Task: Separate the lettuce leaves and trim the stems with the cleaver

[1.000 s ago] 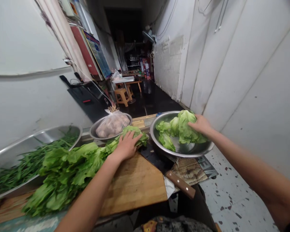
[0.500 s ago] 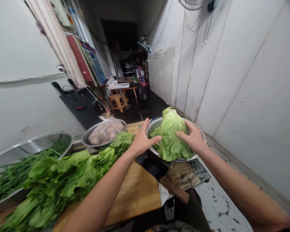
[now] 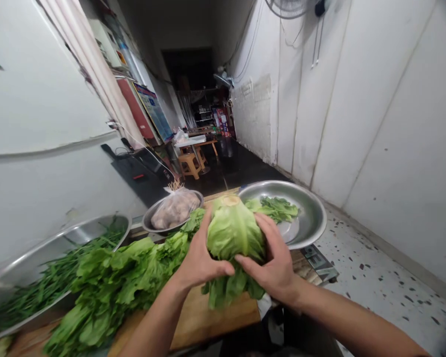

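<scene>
A head of lettuce (image 3: 236, 230), its pale cut stem end turned up and its leaves hanging down, is held between my two hands above the wooden cutting board (image 3: 204, 317). My left hand (image 3: 200, 253) wraps its left side, thumb across the front. On the other side my right hand (image 3: 273, 258) grips it with the fingers behind and the thumb in front. Just beyond, a metal basin (image 3: 312, 218) holds some loose green leaves (image 3: 277, 209). A pile of leafy lettuce (image 3: 126, 282) lies along the board's left side.
A large metal basin (image 3: 63, 238) with long thin green stalks (image 3: 70, 267) stands at the left. Behind the lettuce pile, a smaller bowl (image 3: 148, 229) holds a clear bag of pale round pieces (image 3: 174, 208). A white wall (image 3: 386, 124) runs along the right.
My hands have brought the lettuce head out from over the right basin, left and nearer, above the board. My left hand has closed onto it. The leaves in the basin now show.
</scene>
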